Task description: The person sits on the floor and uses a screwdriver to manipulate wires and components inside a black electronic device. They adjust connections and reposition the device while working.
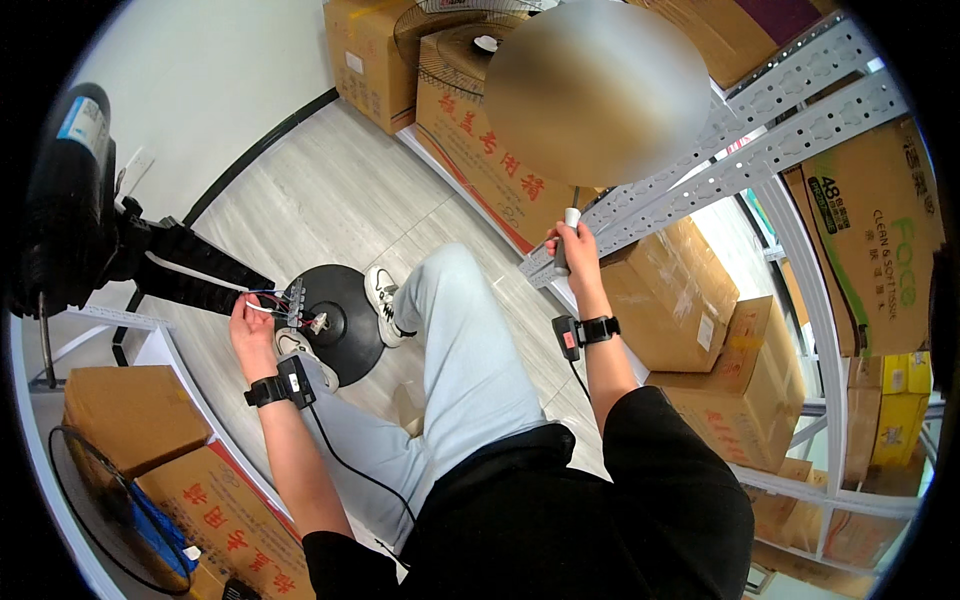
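Note:
In my right hand [577,258] is a screwdriver [572,220] with a grey and white handle, its shaft pointing away from me. My left hand [250,328] pinches a bundle of thin wires [262,303] beside a grey control part [296,300] with a row of buttons or terminals; its details are too small to tell. These sit by the black stand of a fan, above its round black base [350,325]. The fan's black motor housing [68,190] is at the far left, with a bare metal shaft [46,340] and no blades on it.
A wire fan grille [460,60] rests against cardboard boxes [480,150] at the back. Another dark grille [110,520] lies near left. Perforated metal shelving [740,120] with cartons [670,295] stands on the right. A blurred round patch covers the top middle. My shoes touch the base.

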`<state>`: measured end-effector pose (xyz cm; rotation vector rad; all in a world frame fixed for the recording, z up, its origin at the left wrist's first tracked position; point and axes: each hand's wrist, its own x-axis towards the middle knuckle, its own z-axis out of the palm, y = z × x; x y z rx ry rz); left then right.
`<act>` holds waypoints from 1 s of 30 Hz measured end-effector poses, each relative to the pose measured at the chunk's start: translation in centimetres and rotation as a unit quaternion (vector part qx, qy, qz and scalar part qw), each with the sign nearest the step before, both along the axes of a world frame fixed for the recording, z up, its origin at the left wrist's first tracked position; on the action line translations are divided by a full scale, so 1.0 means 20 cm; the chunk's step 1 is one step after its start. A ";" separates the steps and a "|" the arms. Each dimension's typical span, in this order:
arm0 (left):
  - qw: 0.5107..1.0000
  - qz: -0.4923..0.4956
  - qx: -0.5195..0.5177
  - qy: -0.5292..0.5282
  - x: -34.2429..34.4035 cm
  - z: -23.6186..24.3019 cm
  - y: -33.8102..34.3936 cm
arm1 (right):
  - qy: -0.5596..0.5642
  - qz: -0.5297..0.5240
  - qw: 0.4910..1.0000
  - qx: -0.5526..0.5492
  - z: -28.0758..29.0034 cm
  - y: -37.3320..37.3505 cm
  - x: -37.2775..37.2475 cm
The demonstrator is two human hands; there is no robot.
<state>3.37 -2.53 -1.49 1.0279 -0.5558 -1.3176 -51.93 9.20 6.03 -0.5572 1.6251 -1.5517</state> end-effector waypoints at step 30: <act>0.973 0.047 -0.009 0.227 0.01 -0.05 0.02 | 0.016 0.051 0.999 0.001 0.09 -0.10 0.10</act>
